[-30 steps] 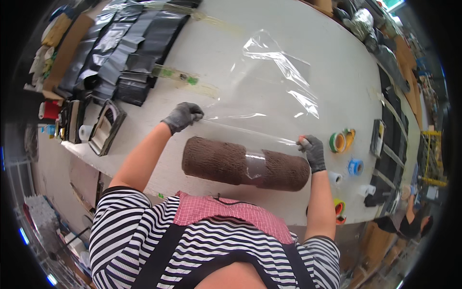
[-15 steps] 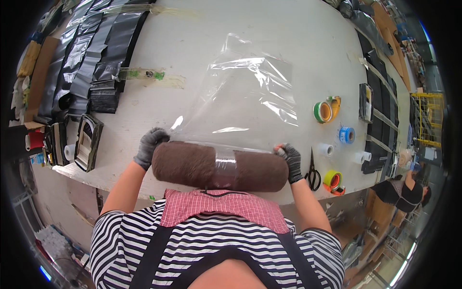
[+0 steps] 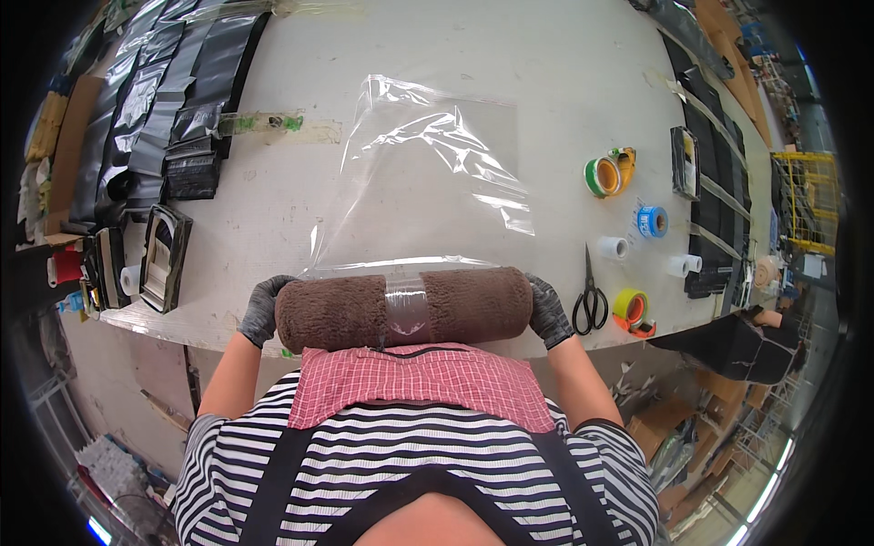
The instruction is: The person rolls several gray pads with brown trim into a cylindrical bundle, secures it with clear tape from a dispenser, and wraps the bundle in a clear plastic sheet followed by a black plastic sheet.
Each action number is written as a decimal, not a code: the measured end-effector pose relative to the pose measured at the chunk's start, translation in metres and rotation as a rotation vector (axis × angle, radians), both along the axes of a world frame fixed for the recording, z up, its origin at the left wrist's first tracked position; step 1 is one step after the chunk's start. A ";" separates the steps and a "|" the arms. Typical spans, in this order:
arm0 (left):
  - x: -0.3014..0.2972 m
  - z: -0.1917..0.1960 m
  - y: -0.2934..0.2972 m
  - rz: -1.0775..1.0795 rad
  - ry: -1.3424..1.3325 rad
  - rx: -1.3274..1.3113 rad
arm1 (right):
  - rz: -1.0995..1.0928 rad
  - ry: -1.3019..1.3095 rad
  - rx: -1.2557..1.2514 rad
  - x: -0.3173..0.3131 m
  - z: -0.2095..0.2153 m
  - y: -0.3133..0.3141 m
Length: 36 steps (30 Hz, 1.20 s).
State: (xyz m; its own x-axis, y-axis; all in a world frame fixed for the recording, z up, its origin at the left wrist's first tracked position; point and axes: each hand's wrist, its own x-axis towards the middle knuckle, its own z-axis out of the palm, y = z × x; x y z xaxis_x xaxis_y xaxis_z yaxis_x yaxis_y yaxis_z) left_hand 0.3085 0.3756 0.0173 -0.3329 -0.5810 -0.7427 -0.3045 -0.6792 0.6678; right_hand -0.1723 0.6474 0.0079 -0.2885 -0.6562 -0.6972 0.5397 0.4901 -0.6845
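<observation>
The two grey-gloved hands, left (image 3: 264, 311) and right (image 3: 550, 314), are cupped against the two ends of a brown fluffy roll (image 3: 332, 311). Fingertips are hidden behind it, so I cannot tell how far they are closed. The roll lies along the middle of the near edge of the table (image 3: 564, 109), with a clear band (image 3: 406, 307) around its centre. From its far side, creased clear film (image 3: 455, 164) spreads toward the table's far edge. To the right, near the same near edge, are black scissors (image 3: 590, 309) and a yellow-orange tape roll (image 3: 630, 306). Black plastic sheets (image 3: 196, 127) cover the far left corner.
</observation>
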 end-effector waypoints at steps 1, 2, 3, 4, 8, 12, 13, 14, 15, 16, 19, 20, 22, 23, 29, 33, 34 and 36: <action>0.006 -0.004 0.002 0.083 0.061 0.090 | -0.047 -0.084 -0.006 0.001 -0.001 0.003; 0.015 -0.012 0.003 0.168 0.120 0.180 | -0.030 -0.131 -0.040 0.004 0.007 0.000; 0.023 -0.020 0.006 0.253 0.180 0.270 | -0.013 -0.178 -0.073 0.008 0.015 -0.001; 0.025 -0.022 0.010 0.200 0.115 0.191 | 0.027 -0.150 -0.099 0.010 0.026 -0.003; 0.038 -0.034 0.025 -0.032 -0.099 -0.081 | 0.174 0.041 -0.123 0.030 0.055 -0.013; 0.043 -0.043 0.027 0.086 -0.090 0.097 | 0.061 0.016 0.065 0.043 0.062 -0.021; 0.042 -0.042 0.028 0.083 -0.097 0.113 | 0.030 0.040 0.099 0.044 0.065 -0.023; 0.043 -0.042 0.029 0.080 -0.104 0.128 | -0.002 0.064 0.133 0.045 0.066 -0.025; 0.044 -0.040 0.029 0.075 -0.110 0.144 | -0.010 0.082 0.141 0.043 0.059 -0.026; 0.042 -0.038 0.029 0.044 -0.122 0.136 | -0.001 0.080 0.163 0.043 0.061 -0.027; 0.041 -0.028 0.029 -0.064 -0.161 0.103 | 0.035 0.090 0.223 0.041 0.066 -0.031; 0.041 -0.024 0.030 -0.109 -0.176 0.085 | 0.055 0.105 0.240 0.041 0.066 -0.030; 0.043 -0.022 0.031 -0.115 -0.183 0.136 | 0.081 0.119 0.280 0.040 0.064 -0.026; 0.045 -0.022 0.032 -0.075 -0.174 0.205 | 0.089 0.117 0.304 0.038 0.061 -0.022; 0.040 -0.007 0.040 -0.005 -0.161 0.263 | 0.123 0.063 0.506 0.030 0.057 -0.033; 0.030 0.048 0.021 0.118 0.260 0.645 | 0.186 -0.019 0.489 0.018 0.049 -0.038; 0.033 0.052 0.023 -0.100 0.271 0.533 | 0.204 -0.009 0.468 0.014 0.043 -0.038; 0.015 0.068 0.027 -0.259 0.020 0.276 | 0.221 0.018 0.437 0.012 0.036 -0.039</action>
State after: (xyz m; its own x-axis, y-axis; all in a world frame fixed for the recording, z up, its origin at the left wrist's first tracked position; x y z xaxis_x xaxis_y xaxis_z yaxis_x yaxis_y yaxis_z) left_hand 0.3239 0.4030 0.0851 -0.4584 -0.2549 -0.8514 -0.4783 -0.7367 0.4781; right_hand -0.1608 0.6086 0.0441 -0.1903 -0.3506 -0.9170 0.3804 0.8348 -0.3981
